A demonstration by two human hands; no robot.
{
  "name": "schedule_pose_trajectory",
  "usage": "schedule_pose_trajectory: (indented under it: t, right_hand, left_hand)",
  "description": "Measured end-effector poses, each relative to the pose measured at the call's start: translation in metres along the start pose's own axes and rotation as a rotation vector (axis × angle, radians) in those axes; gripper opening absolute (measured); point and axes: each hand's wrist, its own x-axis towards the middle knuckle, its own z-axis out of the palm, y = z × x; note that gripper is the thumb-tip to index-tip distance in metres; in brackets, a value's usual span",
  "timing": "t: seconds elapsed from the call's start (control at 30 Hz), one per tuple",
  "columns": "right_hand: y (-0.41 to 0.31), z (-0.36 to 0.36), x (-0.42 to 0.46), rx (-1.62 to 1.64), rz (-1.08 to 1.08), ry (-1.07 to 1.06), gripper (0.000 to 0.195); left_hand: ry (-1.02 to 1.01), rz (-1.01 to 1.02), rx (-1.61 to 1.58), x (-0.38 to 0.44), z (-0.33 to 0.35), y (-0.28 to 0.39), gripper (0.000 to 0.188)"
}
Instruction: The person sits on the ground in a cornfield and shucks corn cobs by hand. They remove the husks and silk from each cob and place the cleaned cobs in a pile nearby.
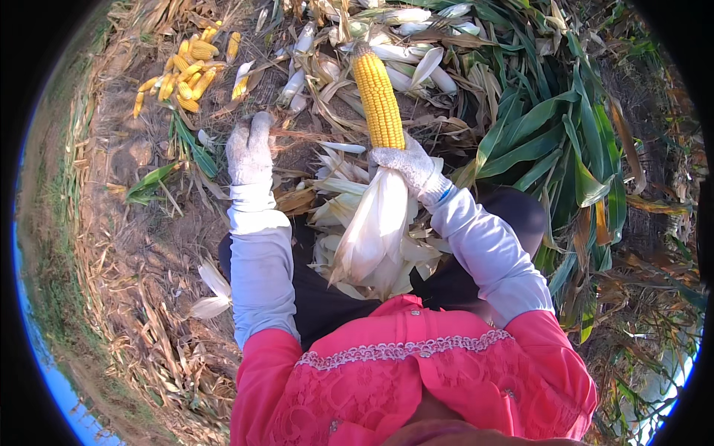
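My right hand [411, 166], in a pale knit glove, grips a yellow corn ear [380, 97] around its lower end. The ear points away from me, its kernels bare. Its pale husk [375, 231] is peeled back and hangs below my fist towards my lap. To the left, my gloved left hand [250, 146] is closed, with reddish-brown corn silk [301, 134] trailing from it to the right. The silk's inner ends are hidden by the fingers. Loose husks [340, 209] lie heaped between my legs, under the held ear.
Bare yellow ears [189, 72] form a pile at the far left. Beside it lies a partly husked ear [241, 81]. Ears in pale husks [410, 53] are heaped ahead. Green corn leaves and stalks [558, 139] crowd the right. Dry husk litter [167, 357] covers soil at left.
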Motion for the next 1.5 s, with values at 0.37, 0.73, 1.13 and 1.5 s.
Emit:
schedule_pose_trajectory:
  t: [0.37, 0.73, 1.13, 1.5]
  right_hand:
    - [0.011, -0.002, 0.001, -0.070, -0.133, -0.007, 0.055]
    - [0.000, -0.008, 0.007, 0.184, -0.270, 0.047, 0.053]
    - [-0.002, -0.001, -0.001, 0.139, -0.275, 0.284, 0.032]
    - [0.002, -0.004, -0.001, 0.242, -0.139, 0.218, 0.031]
  left_hand:
    - [-0.417, 0.159, 0.158, -0.028, 0.071, 0.005, 0.055]
    - [-0.529, 0.089, 0.355, -0.064, 0.129, -0.006, 0.046]
    - [-0.545, -0.007, 0.321, -0.082, 0.158, -0.001, 0.052]
    - [-0.597, -0.118, 0.098, -0.103, 0.162, -0.027, 0.041]
